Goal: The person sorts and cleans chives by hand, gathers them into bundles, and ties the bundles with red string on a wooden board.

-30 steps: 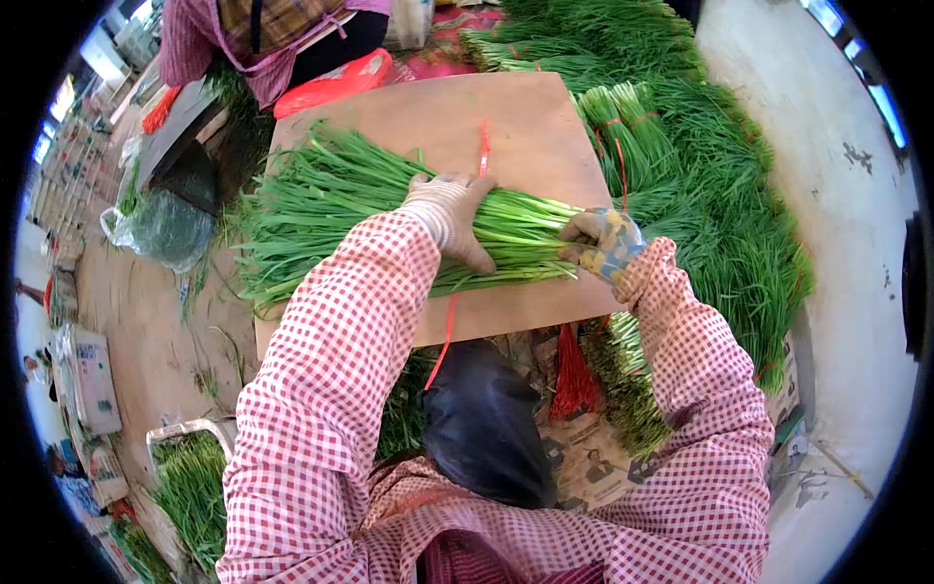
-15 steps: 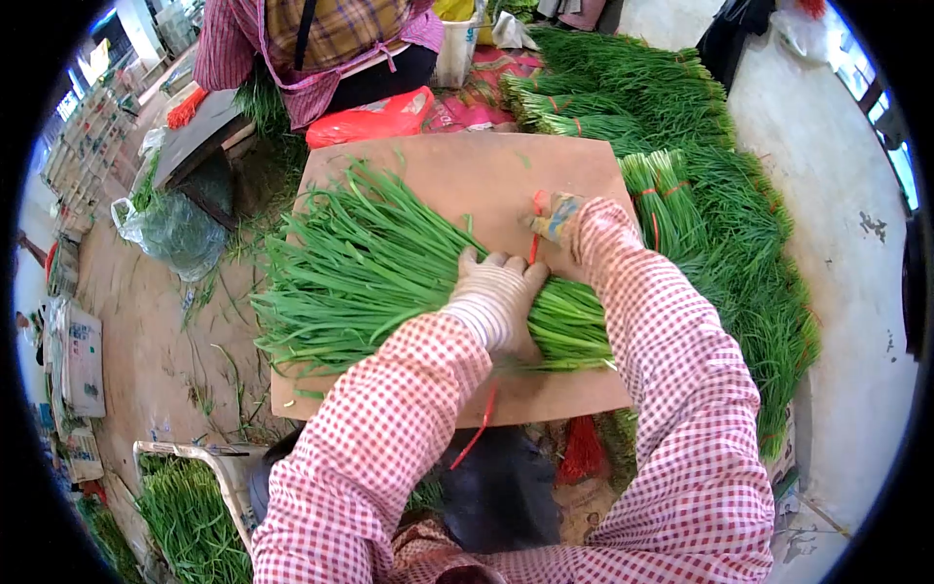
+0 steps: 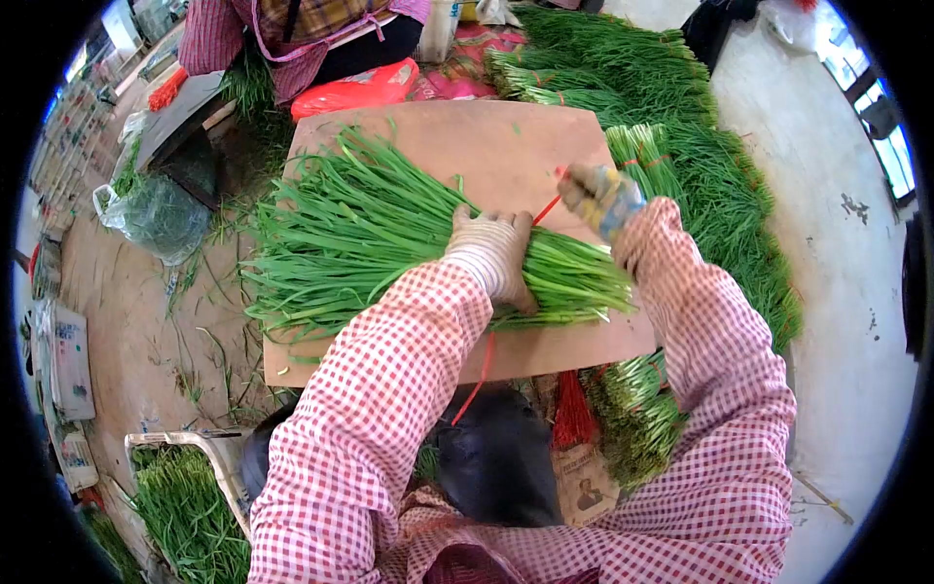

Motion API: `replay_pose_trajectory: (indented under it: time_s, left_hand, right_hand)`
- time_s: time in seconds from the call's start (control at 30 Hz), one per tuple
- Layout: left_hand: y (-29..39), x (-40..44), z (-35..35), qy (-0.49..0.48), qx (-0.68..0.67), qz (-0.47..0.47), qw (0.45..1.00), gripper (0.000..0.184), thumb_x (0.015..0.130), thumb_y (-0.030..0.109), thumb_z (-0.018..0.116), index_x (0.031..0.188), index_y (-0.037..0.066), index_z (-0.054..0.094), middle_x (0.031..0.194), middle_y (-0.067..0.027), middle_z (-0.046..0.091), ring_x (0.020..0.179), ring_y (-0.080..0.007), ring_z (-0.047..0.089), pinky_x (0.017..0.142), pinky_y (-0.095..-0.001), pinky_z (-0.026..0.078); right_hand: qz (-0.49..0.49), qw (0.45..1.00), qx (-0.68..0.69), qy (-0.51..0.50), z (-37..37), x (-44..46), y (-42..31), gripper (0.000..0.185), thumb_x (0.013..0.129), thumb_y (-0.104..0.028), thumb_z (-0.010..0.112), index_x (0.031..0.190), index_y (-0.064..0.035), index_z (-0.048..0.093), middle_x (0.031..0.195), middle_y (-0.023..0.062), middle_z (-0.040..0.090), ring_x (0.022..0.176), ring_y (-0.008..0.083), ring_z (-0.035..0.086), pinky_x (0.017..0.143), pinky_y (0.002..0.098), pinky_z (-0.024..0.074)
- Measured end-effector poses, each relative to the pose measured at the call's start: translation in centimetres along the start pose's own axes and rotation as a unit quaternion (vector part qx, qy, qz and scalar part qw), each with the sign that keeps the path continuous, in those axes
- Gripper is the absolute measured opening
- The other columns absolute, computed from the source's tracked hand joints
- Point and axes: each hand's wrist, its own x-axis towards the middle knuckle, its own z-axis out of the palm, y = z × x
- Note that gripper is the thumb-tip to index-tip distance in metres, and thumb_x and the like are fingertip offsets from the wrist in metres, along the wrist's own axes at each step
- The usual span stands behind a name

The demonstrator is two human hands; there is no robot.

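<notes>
A loose bunch of garlic chives [image 3: 341, 243] lies across a brown board [image 3: 467, 127], leaf tips to the left and pale cut ends to the right. My left hand [image 3: 491, 255], in a glove with a striped cuff, is wrapped over the bunch near its stem end and presses it against the board. Above the stems, my gloved right hand [image 3: 601, 200] is closed on one end of a red tie [image 3: 547, 210], which slants up from behind the bunch. The tie's other end hangs over the board's near edge. The part under the chives is hidden.
Tied chive bunches [image 3: 647, 161] are piled along the right and at the back. A red plastic bag [image 3: 355, 88] and a seated person [image 3: 326, 39] are beyond the board. Red ties [image 3: 574, 414] hang below its front edge. A crate of chives [image 3: 209, 448] stands lower left.
My right hand has moved to the right, drawing the red tie from nearly upright into a slant. My left hand stays on the bunch. The whole view has shifted slightly.
</notes>
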Motion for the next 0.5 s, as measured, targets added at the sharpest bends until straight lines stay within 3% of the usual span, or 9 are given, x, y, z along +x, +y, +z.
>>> replay_pose_trajectory:
  time_s: [0.1,0.13,0.23,0.3,0.37,0.43,0.5]
  left_hand:
    - [0.4,0.1,-0.2,-0.034,0.042,-0.003,0.999,0.101,0.051,0.054,0.081,0.132,0.011,0.039,0.128,-0.0105,0.051,0.124,-0.0235,0.044,0.105,-0.0497,0.026]
    - [0.3,0.0,0.4,0.014,0.036,-0.008,0.999,0.101,0.051,0.055,0.080,0.135,0.018,0.039,0.129,-0.0087,0.051,0.124,-0.0229,0.044,0.104,-0.0498,0.027]
    - [0.3,-0.5,-0.1,0.007,0.040,0.007,0.999,0.100,0.051,0.056,0.080,0.136,0.022,0.039,0.127,-0.0074,0.052,0.124,-0.0230,0.044,0.103,-0.0514,0.027]
    - [0.2,0.1,0.5,-0.012,0.050,-0.017,0.999,0.100,0.050,0.056,0.080,0.135,0.024,0.040,0.127,-0.0069,0.053,0.124,-0.0237,0.045,0.102,-0.0529,0.027]
    - [0.0,0.0,0.7,0.022,0.020,0.018,0.999,0.101,0.047,0.059,0.080,0.134,0.022,0.042,0.129,-0.0105,0.051,0.121,-0.0269,0.047,0.102,-0.0519,0.029]
    - [0.0,-0.1,0.6,0.026,0.018,0.017,0.999,0.100,0.046,0.055,0.081,0.133,0.023,0.043,0.127,-0.0094,0.052,0.120,-0.0270,0.049,0.100,-0.0526,0.031]
    - [0.0,0.1,0.5,0.020,0.005,0.025,0.999,0.101,0.045,0.053,0.082,0.133,0.022,0.043,0.126,-0.0097,0.054,0.120,-0.0272,0.049,0.100,-0.0523,0.031]
  right_hand:
    - [-0.042,0.996,-0.041,-0.060,0.1,-2.8,-3.3,0.014,0.087,-0.018,0.059,0.098,-0.0099,0.063,0.090,0.0132,0.063,0.083,0.0239,0.060,0.072,0.0313,0.0500]
    - [-0.064,0.992,-0.062,-0.091,0.2,-3.5,-4.2,0.016,0.087,-0.019,0.059,0.099,-0.0105,0.063,0.091,0.0130,0.063,0.084,0.0254,0.060,0.073,0.0326,0.0500]
    - [-0.100,0.977,-0.094,-0.164,0.8,-6.2,-5.1,0.019,0.087,-0.023,0.060,0.101,-0.0116,0.063,0.094,0.0125,0.064,0.086,0.0284,0.060,0.075,0.0352,0.0500]
    - [-0.213,0.967,-0.095,0.098,0.7,-8.2,-4.5,0.025,0.085,-0.024,0.060,0.107,-0.0124,0.061,0.097,0.0123,0.064,0.090,0.0332,0.059,0.079,0.0394,0.0494]
    - [-0.157,0.979,-0.096,0.085,1.2,-11.5,-4.8,0.029,0.085,-0.024,0.059,0.111,-0.0113,0.058,0.101,0.0145,0.062,0.094,0.0350,0.059,0.081,0.0413,0.0489]
    - [-0.103,0.957,-0.137,-0.234,3.5,-13.0,-5.0,0.028,0.080,-0.014,0.060,0.107,-0.0049,0.058,0.103,0.0161,0.059,0.092,0.0354,0.060,0.081,0.0390,0.0498]
    - [-0.149,0.969,-0.066,-0.184,7.6,-15.2,-5.5,0.032,0.082,-0.018,0.059,0.112,-0.0087,0.056,0.111,0.0170,0.056,0.098,0.0333,0.058,0.084,0.0375,0.0486]
